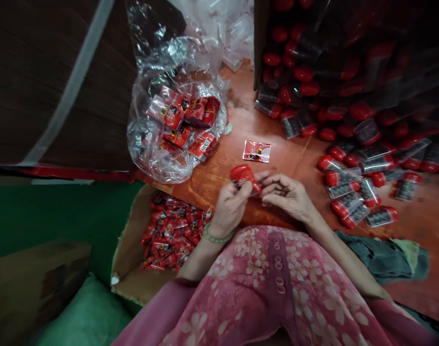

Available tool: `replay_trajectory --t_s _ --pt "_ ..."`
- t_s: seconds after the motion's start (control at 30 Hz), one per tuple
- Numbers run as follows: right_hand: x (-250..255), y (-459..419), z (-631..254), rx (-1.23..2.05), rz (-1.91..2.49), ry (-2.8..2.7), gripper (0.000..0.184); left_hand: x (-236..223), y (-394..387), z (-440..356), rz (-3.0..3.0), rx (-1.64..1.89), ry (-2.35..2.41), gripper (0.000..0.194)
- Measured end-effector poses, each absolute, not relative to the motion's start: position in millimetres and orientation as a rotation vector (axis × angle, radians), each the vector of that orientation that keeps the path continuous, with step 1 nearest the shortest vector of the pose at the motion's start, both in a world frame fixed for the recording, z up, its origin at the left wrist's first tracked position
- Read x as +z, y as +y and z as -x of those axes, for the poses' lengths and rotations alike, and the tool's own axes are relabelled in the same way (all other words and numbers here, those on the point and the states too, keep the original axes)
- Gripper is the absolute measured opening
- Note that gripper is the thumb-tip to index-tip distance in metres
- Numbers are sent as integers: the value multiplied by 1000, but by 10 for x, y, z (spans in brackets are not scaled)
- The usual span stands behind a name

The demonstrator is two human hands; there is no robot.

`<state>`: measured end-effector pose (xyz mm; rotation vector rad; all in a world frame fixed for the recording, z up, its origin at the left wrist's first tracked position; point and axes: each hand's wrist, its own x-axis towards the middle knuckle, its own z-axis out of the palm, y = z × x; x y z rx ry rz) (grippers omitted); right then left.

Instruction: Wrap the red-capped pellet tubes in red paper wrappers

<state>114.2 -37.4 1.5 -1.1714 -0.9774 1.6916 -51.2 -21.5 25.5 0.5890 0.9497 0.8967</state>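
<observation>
My left hand (229, 204) and my right hand (287, 194) meet over the near edge of the reddish-brown table (241, 115). Both pinch a small red-capped clear container (245, 177) between their fingertips; the left holds the red cap end, the right the other end. A flat red and white sachet (256, 151) lies on the table just beyond the hands. I wear a pale green bangle (215, 236) on the left wrist.
A clear plastic bag (162, 120) with several red sachets sits left of centre. A cardboard box (133, 250) of red sachets stands below the table at left. Many red-capped containers (352, 158) pile at right. A green cloth (385, 257) lies near my right forearm.
</observation>
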Motion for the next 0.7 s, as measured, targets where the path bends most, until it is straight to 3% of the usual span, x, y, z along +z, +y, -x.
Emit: replay_trajectory --t_s 0.17,0.27,0.33,0.4,0.47,0.6,0.7 --pt "-64 -219 -1188 939 1408 -1647 29 268 -568 1596 -819 846 1514 35" --pt "-131 -48 -1187 549 1506 -1993 36 207 -817 2297 -1102 433 2013 56" --pt "-193 43 -1170 439 1598 -2113 39 180 -933 2609 -1315 40 2234 73" --pt "-267 99 -1151 380 1657 -2162 34 175 -973 2703 -1527 -81 2360 87" --pt "-338 126 -1138 336 1665 -2183 30 181 -908 2554 -1682 152 2375 81" --pt "-434 143 -1129 284 1622 -2255 34 129 -459 1745 -1957 771 1873 38" --pt "-457 156 -1118 257 1603 -2292 33 -15 -11 1089 -2306 853 1401 36"
